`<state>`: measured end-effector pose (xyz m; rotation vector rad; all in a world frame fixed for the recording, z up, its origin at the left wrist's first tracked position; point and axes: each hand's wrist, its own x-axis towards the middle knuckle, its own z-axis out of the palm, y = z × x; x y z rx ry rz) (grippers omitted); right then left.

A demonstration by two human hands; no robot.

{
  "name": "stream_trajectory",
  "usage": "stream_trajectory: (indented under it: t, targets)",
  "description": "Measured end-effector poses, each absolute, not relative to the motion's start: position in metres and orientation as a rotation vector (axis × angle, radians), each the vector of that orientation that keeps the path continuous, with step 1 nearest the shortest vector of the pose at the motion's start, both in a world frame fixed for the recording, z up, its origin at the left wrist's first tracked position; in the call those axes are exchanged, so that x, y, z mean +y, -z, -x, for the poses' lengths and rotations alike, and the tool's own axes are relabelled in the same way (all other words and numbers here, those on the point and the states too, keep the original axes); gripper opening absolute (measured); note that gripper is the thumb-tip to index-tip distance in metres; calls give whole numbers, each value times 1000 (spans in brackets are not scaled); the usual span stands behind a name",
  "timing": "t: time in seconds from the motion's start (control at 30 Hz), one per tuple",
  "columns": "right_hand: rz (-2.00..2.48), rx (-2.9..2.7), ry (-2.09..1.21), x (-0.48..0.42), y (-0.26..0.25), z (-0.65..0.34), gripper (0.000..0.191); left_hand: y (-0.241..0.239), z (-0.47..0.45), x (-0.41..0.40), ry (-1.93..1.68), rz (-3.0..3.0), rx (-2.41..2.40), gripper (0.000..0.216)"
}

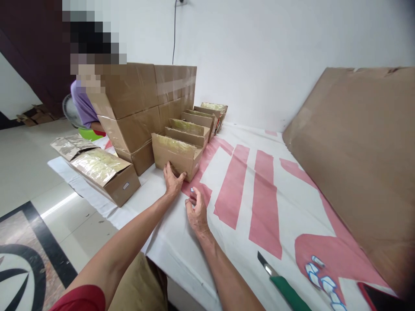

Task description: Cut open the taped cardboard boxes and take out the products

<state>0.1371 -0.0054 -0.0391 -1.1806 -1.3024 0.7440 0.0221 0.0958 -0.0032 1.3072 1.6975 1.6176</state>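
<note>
My left hand (174, 181) rests with its fingers spread against the near face of an open cardboard box (177, 156), low down. Between the fingertips of my right hand (198, 214) is a small white sticker with a blue edge (192, 190), held just in front of that box. Behind the box runs a row of several similar boxes with raised flaps (188, 126). To the left of my left hand sits another box (121, 185) bearing a small white label (126, 185), its top covered with shiny yellowish tape.
A green-handled utility knife (285, 289) lies blade out on the cloth-covered table (240, 255). Several loose stickers (327, 284) and a phone (379, 298) are at the right. Stacked cartons (136, 93) stand before a person in purple (84, 103); a large cardboard sheet (359, 151) leans right.
</note>
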Motion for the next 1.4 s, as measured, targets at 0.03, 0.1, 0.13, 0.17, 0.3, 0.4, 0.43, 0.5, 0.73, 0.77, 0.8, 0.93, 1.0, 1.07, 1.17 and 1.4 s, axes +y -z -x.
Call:
stream_trajectory:
  t: [0.03, 0.1, 0.13, 0.17, 0.3, 0.4, 0.43, 0.5, 0.73, 0.77, 0.8, 0.93, 1.0, 1.07, 1.17, 1.4]
  targets:
    - [1179, -1306, -743, -5, 39, -137, 53, 2, -24, 99, -1616, -1305, 1698, 98]
    - [1174, -1313, -740, -5, 40, -138, 54, -2, -26, 105, -1602, -1306, 1699, 97]
    - [1173, -1315, -738, -4, 41, -139, 54, -3, -27, 106, -1589, -1310, 1700, 97]
    - [1172, -1317, -735, -3, 41, -139, 54, -5, -28, 106, -1570, -1318, 1701, 96]
    - [1174, -1326, -734, 0, 41, -142, 53, -15, -26, 80, -1461, -1399, 1677, 90]
    - [1181, -1337, -763, 3, 38, -144, 55, -25, -10, 26, -1392, -1534, 1610, 78]
    - [1187, -1340, -779, 4, 37, -145, 56, -31, -1, 4, -1371, -1606, 1573, 74]
    - [1208, -1347, -816, 6, 34, -148, 60, -45, 23, -38, -1302, -1883, 1470, 70]
    - [1310, -1480, -911, 17, 6, -151, 70, -89, 154, -89, -1625, -1888, 1853, 64]
    - [1305, -1514, -905, 18, -3, -144, 74, -88, 170, -87, -1669, -1835, 1901, 67]
    - [1281, -1565, -890, 18, -12, -132, 79, -84, 183, -85, -1700, -1783, 1936, 70]
    - [1043, -1879, -713, 26, -49, -57, 103, -59, 203, -87, -1722, -1663, 1979, 72]
    - [977, -1994, -636, 35, -63, -13, 119, -48, 205, -95, -1704, -1654, 1978, 69]
    - [945, -2063, -613, 45, -73, 25, 123, -42, 211, -107, -1671, -1644, 1999, 65]
    - [960, -2122, -607, 58, -83, 61, 121, -41, 229, -124, -1630, -1604, 2073, 57]
    - [986, -2239, -507, 53, -104, 56, 107, -47, 246, -149, -1638, -1465, 2136, 49]
